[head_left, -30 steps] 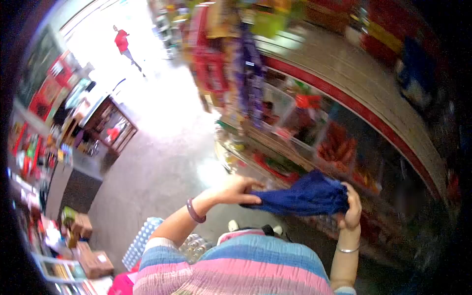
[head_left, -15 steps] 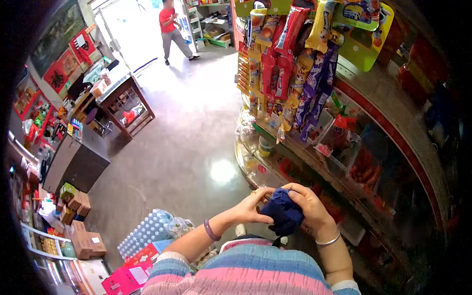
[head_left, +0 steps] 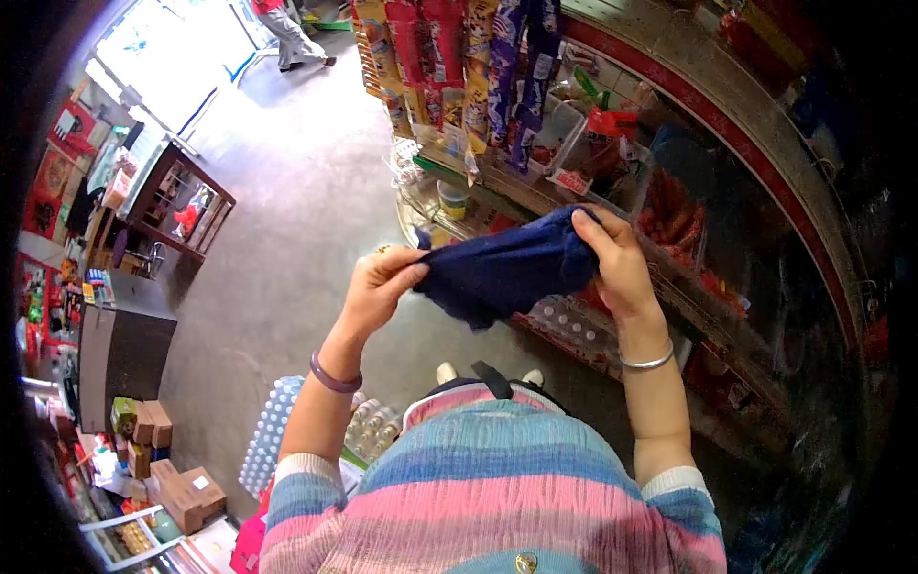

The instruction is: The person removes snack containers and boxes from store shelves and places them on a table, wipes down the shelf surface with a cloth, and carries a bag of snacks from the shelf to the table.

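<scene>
A dark blue cloth (head_left: 507, 268) is stretched between my two hands, in front of my striped top. My left hand (head_left: 382, 287) pinches its left end between thumb and fingers, a dark bangle on the wrist. On the right, my right hand (head_left: 617, 263) grips the other end, thumb on top, with a silver bangle below. The cloth's lower edge sags in the middle. What kind of item it is cannot be made out.
Hanging snack packets (head_left: 445, 57) and shelves with bins of goods (head_left: 674, 215) stand at the right. At the left are a desk (head_left: 124, 354), a wooden table (head_left: 182, 196) and cardboard boxes (head_left: 186, 493). Packed bottles (head_left: 268, 435) are by my left side. A person (head_left: 287, 33) is near the doorway.
The bunched cloth is now spread out between my hands, which have moved apart and up. The view has shifted, and only the lower part of the person by the door shows now.
</scene>
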Tool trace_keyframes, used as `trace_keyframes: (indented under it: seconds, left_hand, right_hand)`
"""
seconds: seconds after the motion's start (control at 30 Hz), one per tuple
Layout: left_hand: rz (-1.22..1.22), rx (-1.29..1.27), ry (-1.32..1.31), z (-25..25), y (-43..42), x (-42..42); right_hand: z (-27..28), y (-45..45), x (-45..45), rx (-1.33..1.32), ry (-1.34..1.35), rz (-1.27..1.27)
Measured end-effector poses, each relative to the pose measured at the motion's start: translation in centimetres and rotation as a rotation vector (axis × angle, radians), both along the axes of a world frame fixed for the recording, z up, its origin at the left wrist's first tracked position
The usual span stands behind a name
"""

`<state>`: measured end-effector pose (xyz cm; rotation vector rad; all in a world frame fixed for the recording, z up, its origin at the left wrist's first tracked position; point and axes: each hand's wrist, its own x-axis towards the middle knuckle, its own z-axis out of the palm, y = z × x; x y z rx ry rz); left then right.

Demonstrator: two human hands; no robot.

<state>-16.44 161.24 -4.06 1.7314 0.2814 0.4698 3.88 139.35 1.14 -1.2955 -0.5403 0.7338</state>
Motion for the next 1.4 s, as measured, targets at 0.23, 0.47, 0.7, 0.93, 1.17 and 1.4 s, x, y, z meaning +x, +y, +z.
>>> trace_keyframes:
  seconds: [0.23,0.47,0.7,0.93,1.17,1.4]
  left_hand:
    - [0.227,-0.077,-0.106,1.7,-0.6,1.6]
    - [-0.491,0.063,-0.051,2.4,-0.9,1.3]
    - [-0.882,0.054,0.244,-4.7,-4.6,1.9]
    - [0.077,-1.046,0.317,-12.8,-4.3,0.9]
    - [-0.109,-1.225,0.074,-5.1,-10.3,9.2]
    - [-0.122,-1.234,-0.1,1.4,-13.9,12.2]
  right_hand:
    - [-1.1,-0.5,2.2,0.12,0.063,-0.35]
    - [-4.1,1.6,3.5,0.392,0.443,-0.401]
    - [-2.2,5.1,-0.7,0.444,0.662,0.079]
    - [1.1,5.2,-5.1,0.379,0.486,0.153]
    - [6.1,0.2,-0.8,0.491,0.525,0.271]
    - [-2.9,-12.4,8.6,-0.435,-0.612,-0.109]
